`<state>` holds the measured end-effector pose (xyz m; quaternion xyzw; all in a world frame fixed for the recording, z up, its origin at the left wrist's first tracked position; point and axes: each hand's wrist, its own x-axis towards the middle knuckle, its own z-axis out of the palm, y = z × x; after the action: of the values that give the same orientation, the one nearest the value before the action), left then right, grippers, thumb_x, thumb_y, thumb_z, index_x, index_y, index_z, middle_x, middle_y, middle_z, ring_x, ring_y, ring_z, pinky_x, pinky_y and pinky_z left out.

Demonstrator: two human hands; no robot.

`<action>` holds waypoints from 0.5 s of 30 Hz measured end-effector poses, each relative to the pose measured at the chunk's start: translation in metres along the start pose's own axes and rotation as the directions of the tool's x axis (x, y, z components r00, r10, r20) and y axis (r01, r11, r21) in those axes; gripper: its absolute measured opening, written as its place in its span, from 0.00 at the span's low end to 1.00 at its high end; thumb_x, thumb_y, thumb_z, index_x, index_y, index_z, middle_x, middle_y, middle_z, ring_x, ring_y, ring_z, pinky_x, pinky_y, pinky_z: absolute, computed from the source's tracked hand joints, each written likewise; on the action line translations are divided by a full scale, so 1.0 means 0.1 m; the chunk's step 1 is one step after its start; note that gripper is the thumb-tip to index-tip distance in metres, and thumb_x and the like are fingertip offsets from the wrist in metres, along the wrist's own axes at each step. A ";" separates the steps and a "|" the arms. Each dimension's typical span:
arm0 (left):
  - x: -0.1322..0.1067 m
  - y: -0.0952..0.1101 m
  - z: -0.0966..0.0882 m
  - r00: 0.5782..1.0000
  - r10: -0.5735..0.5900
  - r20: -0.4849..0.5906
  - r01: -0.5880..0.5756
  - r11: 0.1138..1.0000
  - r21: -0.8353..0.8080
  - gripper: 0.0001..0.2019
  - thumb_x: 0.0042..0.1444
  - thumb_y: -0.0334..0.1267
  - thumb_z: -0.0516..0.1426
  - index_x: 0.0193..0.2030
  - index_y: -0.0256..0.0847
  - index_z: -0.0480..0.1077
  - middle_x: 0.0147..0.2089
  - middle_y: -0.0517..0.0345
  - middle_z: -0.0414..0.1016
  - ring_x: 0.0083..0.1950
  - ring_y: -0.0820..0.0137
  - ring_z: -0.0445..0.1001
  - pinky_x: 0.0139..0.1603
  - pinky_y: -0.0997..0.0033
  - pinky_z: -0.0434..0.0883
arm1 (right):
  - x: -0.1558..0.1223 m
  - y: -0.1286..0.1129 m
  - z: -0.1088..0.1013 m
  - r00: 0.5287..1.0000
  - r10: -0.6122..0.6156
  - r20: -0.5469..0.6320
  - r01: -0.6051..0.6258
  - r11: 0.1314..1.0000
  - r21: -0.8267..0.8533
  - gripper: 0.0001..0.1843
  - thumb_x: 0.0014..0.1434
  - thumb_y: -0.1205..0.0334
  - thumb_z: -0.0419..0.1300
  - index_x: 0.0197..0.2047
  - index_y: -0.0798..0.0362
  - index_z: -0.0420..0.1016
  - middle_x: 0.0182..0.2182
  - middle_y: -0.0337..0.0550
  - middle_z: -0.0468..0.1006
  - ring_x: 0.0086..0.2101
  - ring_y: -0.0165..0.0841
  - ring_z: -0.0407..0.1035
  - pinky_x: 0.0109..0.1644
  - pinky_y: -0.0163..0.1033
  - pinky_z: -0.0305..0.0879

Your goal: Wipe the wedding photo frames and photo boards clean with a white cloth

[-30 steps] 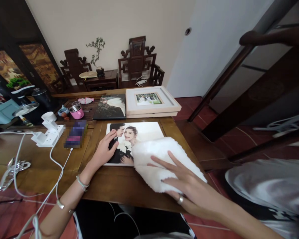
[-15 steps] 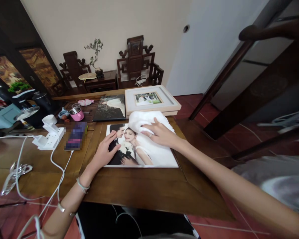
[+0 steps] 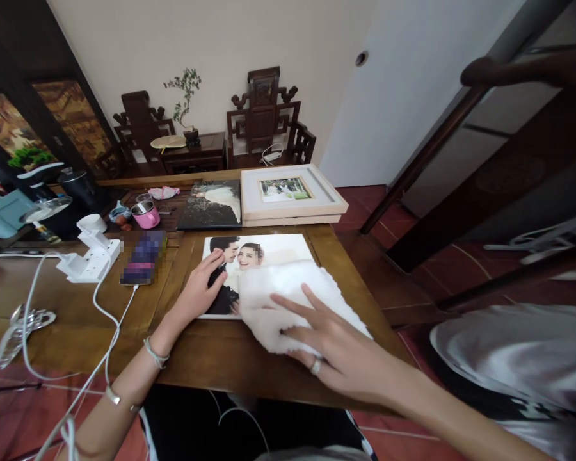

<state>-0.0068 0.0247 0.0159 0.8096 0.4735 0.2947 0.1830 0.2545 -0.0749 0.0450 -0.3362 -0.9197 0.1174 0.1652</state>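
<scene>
A wedding photo panel point(image 3: 278, 246) with a white background lies flat on the wooden table before me. My left hand point(image 3: 204, 282) rests on its left side, fingers stretched out over the dark suit in the picture. A fluffy white cloth point(image 3: 288, 282) covers the panel's lower right part and hangs past its near edge. On that cloth lies my right hand point(image 3: 321, 333), its fingers spread and some of them pressing into the folds, holding it. The panel's lower right corner is hidden under the cloth.
Behind the panel lie a dark photo panel point(image 3: 211, 205) and stacked light-wood picture frames point(image 3: 292, 208). A phone point(image 3: 143, 259) on a cable, a white power strip point(image 3: 93, 259), a pink cup point(image 3: 145, 216) and a clear hair clip point(image 3: 22, 333) are on the left.
My right hand has drawn the white cloth down toward me, from the panel's upper right to its lower right and near edge. My left hand has stayed on the panel's left side.
</scene>
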 end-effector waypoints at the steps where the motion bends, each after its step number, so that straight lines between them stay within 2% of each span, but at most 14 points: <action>1: 0.00 0.00 0.00 1.000 -0.001 0.005 0.001 1.000 0.004 0.21 0.62 0.41 0.50 0.61 0.37 0.65 0.67 0.46 0.60 0.68 0.62 0.57 0.68 0.54 0.55 | 0.07 0.06 -0.01 1.000 0.000 0.000 0.000 1.000 0.002 0.15 0.61 0.68 0.50 0.47 0.51 0.74 0.58 0.51 0.69 0.63 0.43 0.51 0.67 0.64 0.39; 4: 0.00 -0.01 -0.01 1.000 0.007 0.018 -0.007 1.000 0.003 0.22 0.63 0.42 0.50 0.61 0.38 0.64 0.67 0.47 0.60 0.68 0.63 0.57 0.69 0.55 0.54 | 0.40 0.33 -0.05 1.000 0.007 0.000 -0.007 1.000 0.004 0.18 0.63 0.68 0.46 0.50 0.51 0.73 0.54 0.48 0.73 0.63 0.44 0.51 0.65 0.66 0.39; 9: 0.00 -0.01 -0.02 1.000 0.009 0.020 -0.008 1.000 -0.019 0.22 0.63 0.41 0.49 0.62 0.38 0.63 0.67 0.48 0.60 0.69 0.64 0.57 0.69 0.56 0.54 | 0.99 0.77 -0.10 0.995 0.082 -0.048 -0.082 0.997 0.004 0.18 0.66 0.62 0.45 0.51 0.51 0.72 0.56 0.48 0.71 0.59 0.49 0.58 0.62 0.68 0.42; 12: -0.01 -0.01 -0.02 1.000 0.006 0.018 -0.006 1.000 -0.013 0.22 0.64 0.41 0.48 0.62 0.37 0.62 0.67 0.47 0.59 0.69 0.64 0.56 0.69 0.56 0.53 | 1.10 0.80 -0.04 0.981 0.155 -0.113 -0.157 0.988 -0.006 0.19 0.64 0.66 0.45 0.53 0.54 0.71 0.55 0.51 0.72 0.60 0.50 0.58 0.61 0.68 0.42; 15: -0.01 -0.03 0.00 1.000 0.001 0.014 -0.001 1.000 -0.004 0.23 0.64 0.41 0.47 0.64 0.35 0.60 0.68 0.46 0.58 0.69 0.64 0.56 0.69 0.57 0.53 | 0.94 0.59 0.08 0.979 0.176 -0.105 -0.178 0.984 -0.010 0.19 0.62 0.69 0.46 0.52 0.55 0.71 0.55 0.52 0.72 0.63 0.51 0.50 0.61 0.71 0.37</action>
<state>-0.0092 0.0253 0.0140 0.8116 0.4712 0.2898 0.1878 0.2188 0.0302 0.0397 -0.4238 -0.8774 0.1051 0.1985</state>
